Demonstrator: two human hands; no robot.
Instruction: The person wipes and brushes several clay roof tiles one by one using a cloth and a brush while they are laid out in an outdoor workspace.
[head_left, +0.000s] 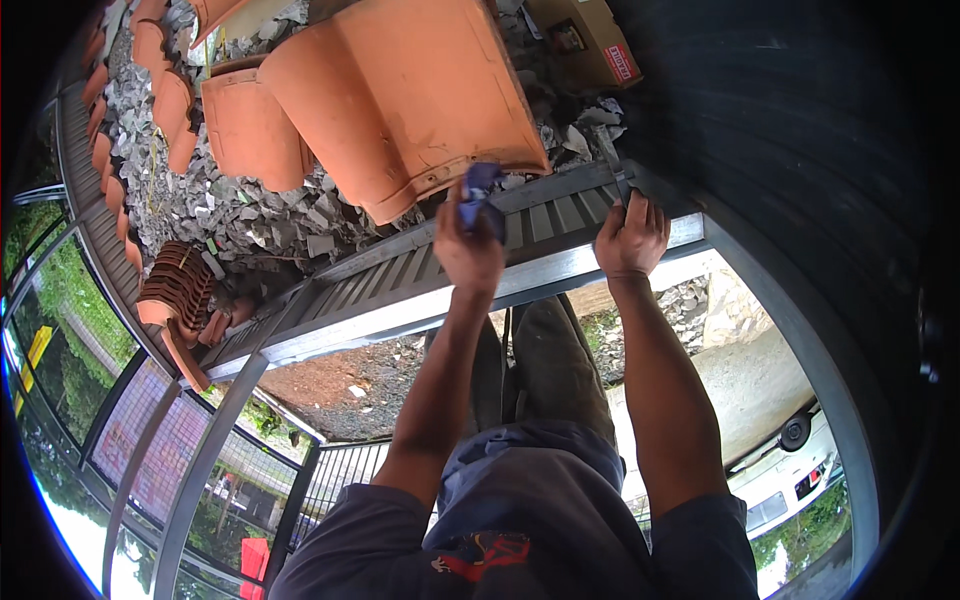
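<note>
The dark blue bundle (482, 188) lies at the far end of your left hand (470, 250), against the fingers and just beyond the palm, and your fingers are closed around it; motion blur hides its exact shape and material. In the view it overlaps the near edge of the large orange roof tile (430, 90), though you cannot tell from here whether the two touch. To the right, your right hand (634, 238) is closed in a fist around a narrow grey tool (618, 178), which runs out of the far side of the grip toward the loose stones; its far end is hard to make out. Both hands are over the ribbed metal strip (545, 222), and the pale metal beam (550, 267) runs along its near side, passing under your wrists or just beside them. The large tile rests tilted over grey rubble (270, 215), with a smaller orange tile (250, 125) at its left, partly tucked beneath it. Farther left, a row of curved tiles (165, 85) runs along the rubble, and nearer to you on that side stands a tight stack of tiles (180, 280). A cardboard box (590, 45) sits at the far right, beside the dark wall (790, 160). On the near side of the beam are your grey trousers (560, 365), with a white vehicle (785, 495) on the ground to the right
</note>
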